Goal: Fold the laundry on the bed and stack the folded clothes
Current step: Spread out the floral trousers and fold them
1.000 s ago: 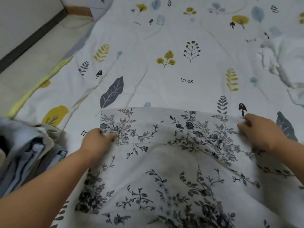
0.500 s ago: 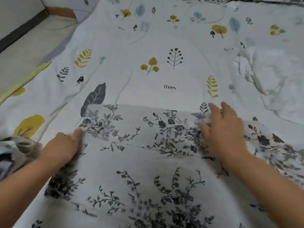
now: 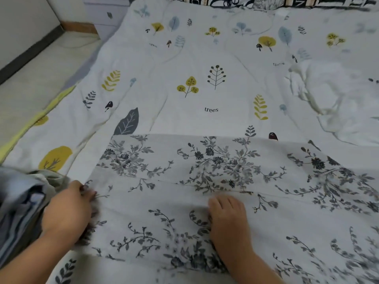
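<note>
So the main thing here is a white cloth with a grey-blue floral print (image 3: pixel 215 181), spread flat across the lower half of the frame on the bed. Its far edge runs straight across the middle of the picture, and there's a fold crease running left to right just above the hands.

The left hand (image 3: pixel 67 210) sits at the cloth's left edge, lower left of the frame, fingers curled in so the grip looks like it's pinching the edge of the fabric. The right hand (image 3: pixel 227 220) is lower centre, lying palm-down on the cloth with the fingers close together and fairly straight, pressing on it rather than grabbing anything.

Right beside the left hand, at the far left edge of the frame, is a bunched-up pile of blue-grey and pale clothes (image 3: pixel 22 206), touching or nearly touching the wrist, hard to tell which.

Under everything is the white bedsheet printed with yellow trees, grey leaves and the word "trees" (image 3: pixel 211 83), filling the upper half. At the right side there's a rumpled white fabric (image 3: pixel 328 95). Top edge shows a black-and-white patterned pillow or cover (image 3: pixel 225 1), and the pale floor (image 3: pixel 30 78) is at upper left.
</note>
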Demonstrator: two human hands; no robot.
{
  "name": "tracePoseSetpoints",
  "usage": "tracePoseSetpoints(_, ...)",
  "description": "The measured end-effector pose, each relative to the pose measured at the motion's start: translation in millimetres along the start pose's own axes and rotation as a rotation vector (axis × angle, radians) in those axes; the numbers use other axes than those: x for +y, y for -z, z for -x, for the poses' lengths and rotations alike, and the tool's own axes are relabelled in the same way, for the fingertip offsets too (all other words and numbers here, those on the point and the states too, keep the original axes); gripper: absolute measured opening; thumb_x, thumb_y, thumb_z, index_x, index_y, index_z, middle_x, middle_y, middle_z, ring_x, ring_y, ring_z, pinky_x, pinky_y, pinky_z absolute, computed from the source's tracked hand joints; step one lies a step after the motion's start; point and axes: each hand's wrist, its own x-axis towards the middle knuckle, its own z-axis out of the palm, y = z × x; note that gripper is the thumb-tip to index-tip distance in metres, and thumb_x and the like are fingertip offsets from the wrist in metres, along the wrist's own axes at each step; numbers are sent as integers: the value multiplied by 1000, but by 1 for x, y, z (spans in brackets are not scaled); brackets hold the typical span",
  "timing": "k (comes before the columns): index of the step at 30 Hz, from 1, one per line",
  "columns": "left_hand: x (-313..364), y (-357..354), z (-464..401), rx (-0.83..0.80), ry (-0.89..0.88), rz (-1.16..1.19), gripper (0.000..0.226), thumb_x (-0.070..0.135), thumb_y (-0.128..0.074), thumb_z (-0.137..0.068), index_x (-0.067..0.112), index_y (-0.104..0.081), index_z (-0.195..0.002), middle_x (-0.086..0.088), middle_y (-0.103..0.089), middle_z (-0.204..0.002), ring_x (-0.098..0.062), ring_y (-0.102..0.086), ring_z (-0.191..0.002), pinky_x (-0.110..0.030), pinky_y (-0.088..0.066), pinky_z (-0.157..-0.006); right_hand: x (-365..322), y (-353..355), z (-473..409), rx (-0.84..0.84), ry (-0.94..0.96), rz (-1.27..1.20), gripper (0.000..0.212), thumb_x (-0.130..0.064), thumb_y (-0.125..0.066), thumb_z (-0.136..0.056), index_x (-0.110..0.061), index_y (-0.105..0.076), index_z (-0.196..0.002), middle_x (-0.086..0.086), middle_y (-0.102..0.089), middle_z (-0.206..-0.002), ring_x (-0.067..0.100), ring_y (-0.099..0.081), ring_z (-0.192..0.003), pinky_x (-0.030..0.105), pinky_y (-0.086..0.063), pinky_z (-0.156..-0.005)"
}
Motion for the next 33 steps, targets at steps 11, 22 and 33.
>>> tracePoseSetpoints(11,53,-62,91,-150,-644,-295,79,63,23,-77,25,17,-146,-6,23,-154,-25,26,-139,-46,9,-114,-16,-1,41,-315,-222,120,62,-45,-24,-95,-22,-9,-150,10,-11,-156,31,14,-142,50,12,-112)
tracePoseSetpoints(22,54,-64,97,-288,-569,-310,58,42,-32,-98,19,-16,-149,-5,-7,-158,-25,-10,-144,-42,-14,-116,-2,24,60,-511,-255,-13,53,-40,-24,-101,-23,-12,-150,1,1,-159,18,6,-146,41,-1,-117)
tracePoseSetpoints(33,56,-70,243,-416,-772,28,27,17,-47,-93,14,-59,-118,-3,-53,-119,-19,-49,-108,-24,-37,-87,31,106,178,-574,-261,99,44,-31,-34,-98,-25,-33,-141,-4,-19,-153,16,-5,-144,43,-4,-116)
